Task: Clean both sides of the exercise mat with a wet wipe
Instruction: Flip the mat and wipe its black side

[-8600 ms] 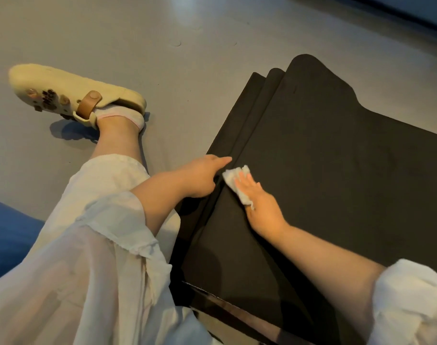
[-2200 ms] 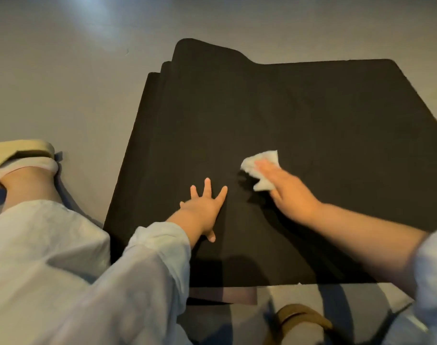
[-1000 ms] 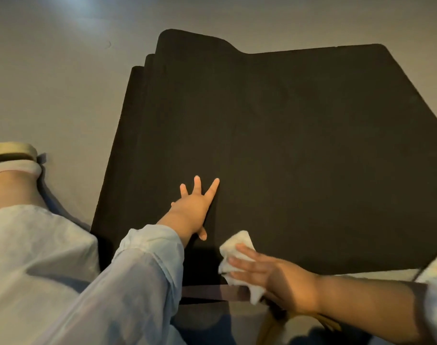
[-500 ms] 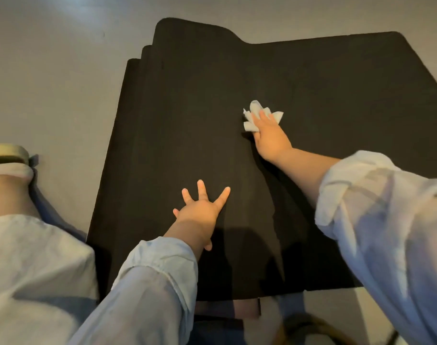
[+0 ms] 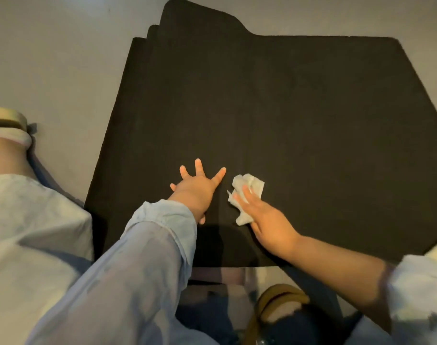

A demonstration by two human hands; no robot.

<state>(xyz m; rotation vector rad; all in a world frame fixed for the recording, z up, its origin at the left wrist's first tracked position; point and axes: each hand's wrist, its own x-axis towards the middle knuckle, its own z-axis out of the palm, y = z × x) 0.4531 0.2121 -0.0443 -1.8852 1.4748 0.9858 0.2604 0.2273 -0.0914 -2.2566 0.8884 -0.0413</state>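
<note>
The black exercise mat (image 5: 299, 115) lies folded in layers on the grey floor, its stacked edges showing at the far left. My left hand (image 5: 196, 188) rests flat on the mat near its front, fingers spread. Just to its right, my right hand (image 5: 264, 220) presses a crumpled white wet wipe (image 5: 249, 188) onto the mat with straight fingers. Part of the wipe is hidden under those fingers.
My left leg in light trousers (image 5: 33, 232) and a cream shoe (image 5: 7, 117) lie on the floor left of the mat. A brown strap (image 5: 279, 293) shows below the mat's front edge. Bare grey floor (image 5: 50, 58) surrounds the mat.
My right hand has drawn the wipe back from the middle of the mat toward me, ending beside my left hand. The left hand has stayed planted on the mat.
</note>
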